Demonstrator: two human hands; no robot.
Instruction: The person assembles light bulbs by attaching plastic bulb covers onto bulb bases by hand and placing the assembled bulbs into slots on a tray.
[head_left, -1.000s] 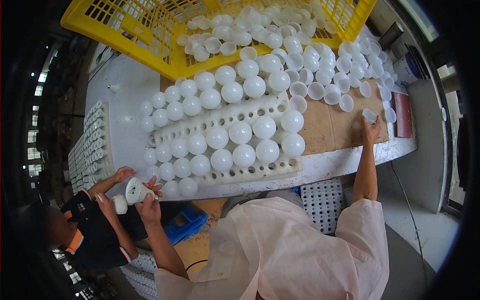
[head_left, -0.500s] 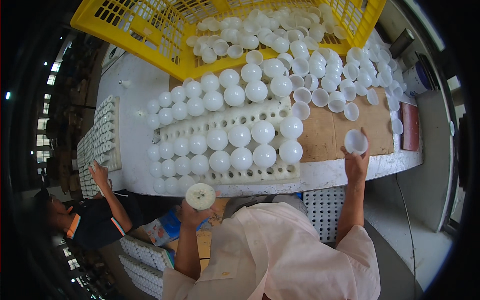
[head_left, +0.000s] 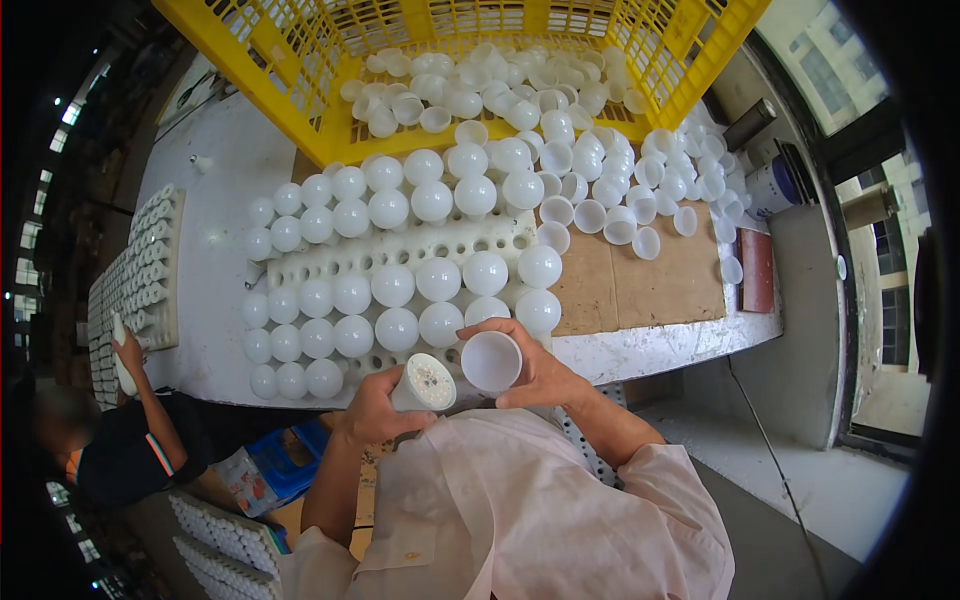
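My left hand is closed round a white LED bulb base, its round face with small LEDs turned up. Close beside it, my right hand grips a white plastic bulb cover by its sides, the hollow opening facing up toward me. A small gap parts the cover from the base. Just beyond both hands stand rows of bulbs with round white domes, set in a white foam tray with holes.
A yellow crate with many loose covers stands at the back. More covers lie on brown cardboard at the right. On the far left, a co-worker's hand is by a tray of bulb bases. A blue bin sits below the table.
My right hand has brought the cover from the right, over the cardboard, to beside the base. My left hand has tilted the base toward it. The view has shifted slightly.
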